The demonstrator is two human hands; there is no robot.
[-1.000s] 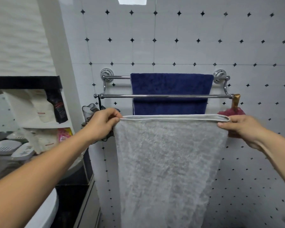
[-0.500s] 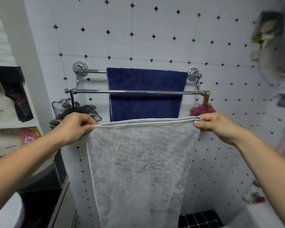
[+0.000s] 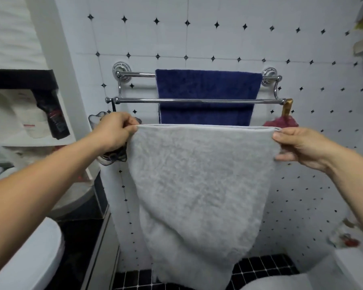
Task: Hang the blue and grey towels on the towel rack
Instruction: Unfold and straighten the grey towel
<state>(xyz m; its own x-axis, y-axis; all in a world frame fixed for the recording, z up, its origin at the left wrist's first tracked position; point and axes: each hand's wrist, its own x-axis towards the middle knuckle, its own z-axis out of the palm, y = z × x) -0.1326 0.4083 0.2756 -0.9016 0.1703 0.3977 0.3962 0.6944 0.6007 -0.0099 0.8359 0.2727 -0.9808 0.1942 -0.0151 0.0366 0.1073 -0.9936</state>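
Grey towel [image 3: 199, 185] hangs stretched between left hand [image 3: 111, 130] and right hand [image 3: 300, 145], each pinching a top corner, below the rack [image 3: 138, 100] holding the blue towel [image 3: 208, 86].

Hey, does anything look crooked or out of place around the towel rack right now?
Nothing stands out. The blue towel hangs straight on the rear bar; the grey towel is held level below the front bar, not yet hung.

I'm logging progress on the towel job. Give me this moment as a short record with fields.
blue towel: draped over the rear bar of the towel rack
front bar: bare
grey towel: held spread below the front bar, not yet hung
left hand: grip on its top left corner
right hand: grip on its top right corner
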